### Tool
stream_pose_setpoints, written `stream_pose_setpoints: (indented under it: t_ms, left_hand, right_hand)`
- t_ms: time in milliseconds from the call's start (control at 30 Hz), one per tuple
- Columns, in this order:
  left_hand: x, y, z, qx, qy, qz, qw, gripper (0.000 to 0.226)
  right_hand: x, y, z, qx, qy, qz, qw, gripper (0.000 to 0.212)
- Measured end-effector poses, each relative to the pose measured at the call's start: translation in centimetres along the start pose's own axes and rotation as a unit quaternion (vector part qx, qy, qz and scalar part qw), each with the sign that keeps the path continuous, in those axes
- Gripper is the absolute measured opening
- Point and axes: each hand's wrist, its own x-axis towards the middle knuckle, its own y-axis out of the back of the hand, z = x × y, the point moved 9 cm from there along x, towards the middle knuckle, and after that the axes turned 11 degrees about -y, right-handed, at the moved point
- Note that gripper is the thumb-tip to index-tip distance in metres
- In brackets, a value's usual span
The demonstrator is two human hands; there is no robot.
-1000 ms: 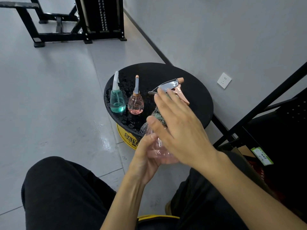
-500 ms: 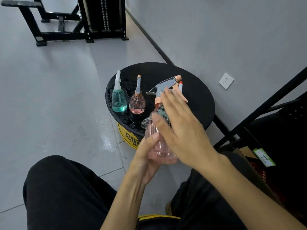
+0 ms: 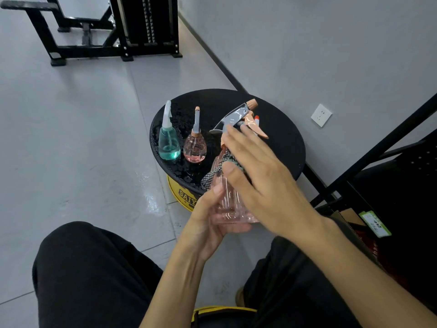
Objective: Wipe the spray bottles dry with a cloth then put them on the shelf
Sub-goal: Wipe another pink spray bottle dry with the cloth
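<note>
My left hand (image 3: 208, 223) grips the base of a clear pink spray bottle (image 3: 228, 204) with a grey and orange trigger head, held upright above my knees. Against the bottle's upper body my right hand (image 3: 262, 183) presses a checked cloth (image 3: 218, 171), fingers straight, thumb on the cloth. On the round black table (image 3: 279, 143) stand a teal bottle (image 3: 168, 145) and a small pink bottle (image 3: 195, 149), both left of the held one. The shelf's black frame (image 3: 383, 147) rises at the right.
The table top is wet with droplets and sits on a yellow base (image 3: 182, 197). A wall with a white socket (image 3: 321, 115) lies behind it. Black gym equipment (image 3: 118, 27) stands far back on the grey floor. A green label (image 3: 373, 223) marks the shelf's lower level.
My right hand has slid the cloth up the bottle toward its neck, and the bottle has tipped more upright. The two bottles on the table have not moved.
</note>
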Motion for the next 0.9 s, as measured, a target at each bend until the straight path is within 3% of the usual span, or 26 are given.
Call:
stream_pose_setpoints:
  t_ms: [67,167,333,400,500,800,900]
  left_hand:
    - [-0.1,0.1,-0.1,-0.005,-0.002,0.010,1.000,0.034]
    - [-0.1,0.7,-0.2,-0.046,-0.010,0.041,0.998,0.034]
    - [-0.1,0.3,0.3,-0.090,-0.002,0.029,0.996,0.071]
    - [-0.1,0.3,0.2,-0.057,0.002,0.022,0.998,0.062]
    - [-0.2,0.1,0.0,-0.023,0.015,0.028,0.999,0.027]
    - [0.0,1.5,0.4,-0.071,-0.013,0.078,0.994,0.048]
    - [0.0,1.2,0.4,-0.043,0.003,0.071,0.997,0.039]
  right_hand:
    - [-0.8,-0.7,-0.4,-0.015,0.009,-0.007,1.000,0.060]
    - [-2.7,-1.6,-1.4,-0.029,0.030,-0.008,0.999,0.056]
    - [-2.8,-1.1,-1.9,-0.018,0.056,0.006,0.998,0.051]
    - [-1.4,-0.5,-1.4,-0.012,0.054,0.015,0.998,0.048]
    - [0.6,-0.2,-0.2,0.012,0.024,0.001,1.000,0.049]
    - [-2.6,-2.0,-1.9,-0.044,0.055,0.002,0.998,0.053]
    - [-1.6,-1.5,-1.5,-0.048,0.052,0.009,0.997,0.052]
